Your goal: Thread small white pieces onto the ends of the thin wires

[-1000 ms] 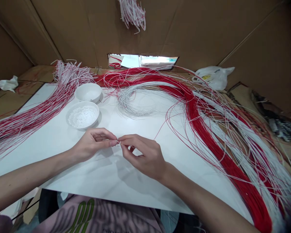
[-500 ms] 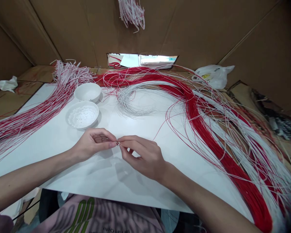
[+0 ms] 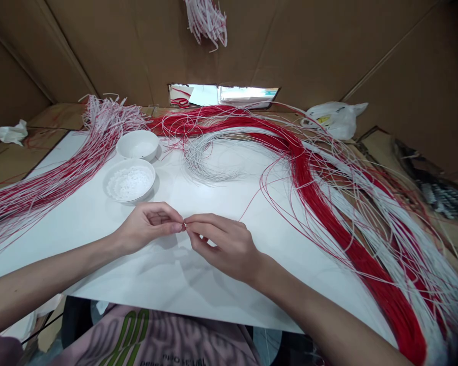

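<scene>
My left hand (image 3: 147, 226) is closed in a pinch, thumb against forefinger, above the white tabletop. Facing it, my right hand (image 3: 225, 244) pinches at the same spot, with the fingertips of both hands nearly touching. Between them shows a tiny white and reddish cord end (image 3: 183, 226), mostly hidden by the fingers. A thin red cord (image 3: 251, 204) runs from behind my right hand up toward the loose strands. Just beyond my left hand stands a white bowl (image 3: 109, 195) of small white pieces (image 3: 130, 183), too small to name.
Behind it is a second white bowl (image 3: 137, 145). Red-and-white cords (image 3: 72, 170) stretch along the left. A thick red cord bundle (image 3: 309, 188) and white cords (image 3: 370, 239) curve down the right. Cardboard walls (image 3: 301, 51) surround the table (image 3: 221, 203); a plastic bag (image 3: 336, 119) lies at back right.
My right hand has shifted slightly left, bringing its fingertips closer to those of my left hand. Less of the small cord end shows between them. The bowls and bundles stay in place.
</scene>
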{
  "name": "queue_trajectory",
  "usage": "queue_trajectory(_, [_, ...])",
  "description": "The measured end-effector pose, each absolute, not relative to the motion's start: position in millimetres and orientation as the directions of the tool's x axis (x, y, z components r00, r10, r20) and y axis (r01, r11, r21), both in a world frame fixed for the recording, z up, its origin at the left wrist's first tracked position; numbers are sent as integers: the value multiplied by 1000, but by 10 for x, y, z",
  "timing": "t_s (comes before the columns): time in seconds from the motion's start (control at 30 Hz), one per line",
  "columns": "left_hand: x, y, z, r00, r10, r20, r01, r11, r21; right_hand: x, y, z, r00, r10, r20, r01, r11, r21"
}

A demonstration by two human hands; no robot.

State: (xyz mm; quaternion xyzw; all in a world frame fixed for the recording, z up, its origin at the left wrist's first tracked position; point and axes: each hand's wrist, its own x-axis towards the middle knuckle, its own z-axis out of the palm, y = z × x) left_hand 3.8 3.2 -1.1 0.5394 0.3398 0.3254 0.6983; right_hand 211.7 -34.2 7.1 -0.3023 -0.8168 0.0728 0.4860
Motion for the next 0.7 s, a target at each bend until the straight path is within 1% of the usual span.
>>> queue_trajectory(0.23, [33, 16, 7, 545, 832, -106, -95, 187, 978, 2127, -342, 61, -366, 561, 742, 406, 814, -416])
queue_trajectory(0.47, [43, 18, 19, 559, 824, -89, -125, 190, 974, 2109, -352, 74, -334, 576, 746, 395, 804, -444])
queue_trajectory(0.7, [50, 5, 26, 531, 843, -89, -102, 167, 981, 2113, -357, 81, -353, 577, 737, 385, 807, -447])
